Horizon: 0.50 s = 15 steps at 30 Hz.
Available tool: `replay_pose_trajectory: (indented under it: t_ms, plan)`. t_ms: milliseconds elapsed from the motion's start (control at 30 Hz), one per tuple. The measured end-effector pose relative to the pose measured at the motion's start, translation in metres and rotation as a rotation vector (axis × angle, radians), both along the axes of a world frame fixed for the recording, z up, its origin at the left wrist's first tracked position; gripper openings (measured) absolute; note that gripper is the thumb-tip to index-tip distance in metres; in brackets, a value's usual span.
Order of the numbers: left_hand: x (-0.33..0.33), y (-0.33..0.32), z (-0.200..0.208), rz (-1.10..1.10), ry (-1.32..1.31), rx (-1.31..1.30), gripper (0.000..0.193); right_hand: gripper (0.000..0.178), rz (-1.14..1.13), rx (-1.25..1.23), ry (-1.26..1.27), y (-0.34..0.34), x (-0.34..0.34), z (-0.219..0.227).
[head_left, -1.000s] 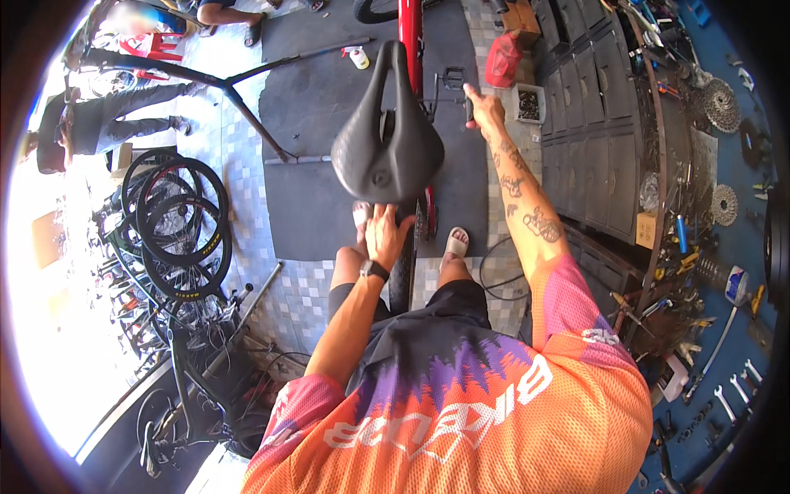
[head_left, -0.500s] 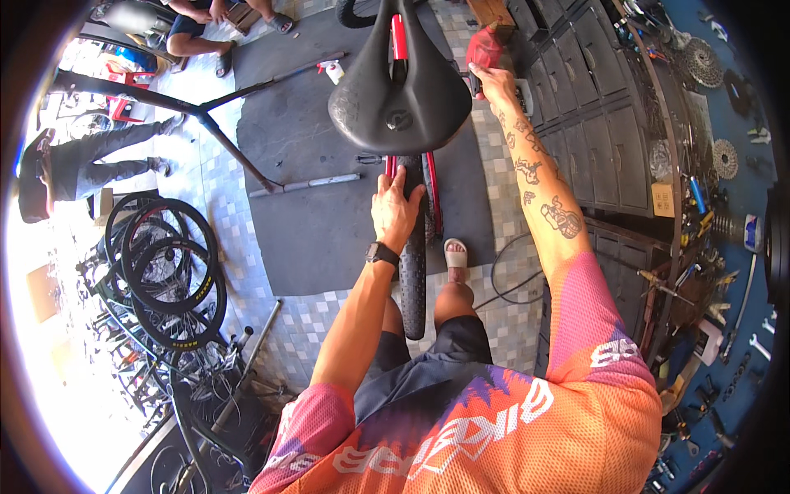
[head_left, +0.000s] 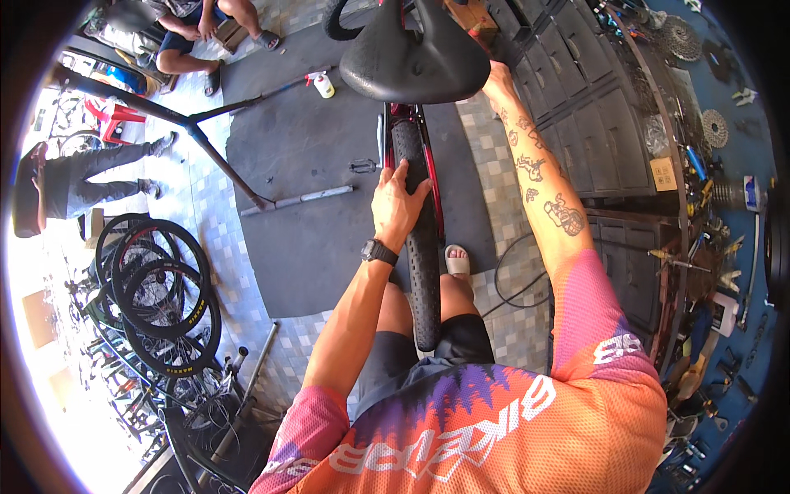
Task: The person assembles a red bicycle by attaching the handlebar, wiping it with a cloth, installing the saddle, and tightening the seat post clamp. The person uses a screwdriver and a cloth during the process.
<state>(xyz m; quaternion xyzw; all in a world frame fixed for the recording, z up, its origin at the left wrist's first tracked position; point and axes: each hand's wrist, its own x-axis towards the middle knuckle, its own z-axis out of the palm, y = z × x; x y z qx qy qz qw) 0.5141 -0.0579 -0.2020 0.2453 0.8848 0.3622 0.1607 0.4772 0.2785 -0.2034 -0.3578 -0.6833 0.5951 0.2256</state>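
Note:
A bicycle stands between my legs, its black saddle (head_left: 415,62) at the top. Below the saddle run its red frame tubes (head_left: 434,185) and the knobby rear tire (head_left: 424,263). My left hand (head_left: 397,206) rests at the left red tube beside the tire. Its fingers are stretched forward and its thumb is spread toward the tire. My right hand (head_left: 497,86) reaches forward past the saddle's right edge; its fingers are mostly hidden, and what they touch cannot be made out. A pedal (head_left: 363,166) sticks out on the left.
A black mat (head_left: 288,239) covers the tiled floor. A dark repair stand (head_left: 222,148) and a spray bottle (head_left: 324,86) are at the left. Loose wheels (head_left: 164,288) pile up beside bikes. Drawers (head_left: 576,107) and a blue tool wall line the right. Two people are at far left.
In view, the saddle has shifted right and up, covering my right hand's fingers and most of the red thing near it. More of the rear tire shows. My left hand stays at the tube.

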Motion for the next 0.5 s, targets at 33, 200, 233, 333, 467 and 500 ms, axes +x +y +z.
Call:
replay_pose_trajectory:
  t_ms: [33, 200, 233, 333, 467, 500]
  plan:
    - [0.0, 0.0, -0.001, -0.001, 0.029, 0.023, 0.072, 0.027, 0.036, 0.001, 0.009, 0.0, 0.0, 0.0]
    - [-0.006, -0.003, -0.012, -0.014, 0.104, 0.062, 0.07, 0.026, 0.071, -0.014, -0.031, 0.003, -0.001, -0.005]
    - [-0.01, -0.004, -0.012, -0.031, 0.092, 0.057, 0.068, 0.026, 0.081, -0.022, -0.027, 0.003, 0.0, -0.006]
    - [-0.028, -0.007, 0.006, 0.003, -0.115, 0.201, 0.057, 0.026, 0.085, -0.021, -0.032, 0.001, 0.001, -0.006]
    - [-0.06, -0.006, 0.073, 0.163, -0.393, 0.725, 0.064, 0.024, 0.064, -0.025, -0.049, -0.002, 0.002, -0.004]
    - [-0.069, -0.003, 0.093, 0.168, -0.429, 0.814, 0.071, 0.023, 0.055, -0.022, -0.041, -0.003, 0.003, -0.004]
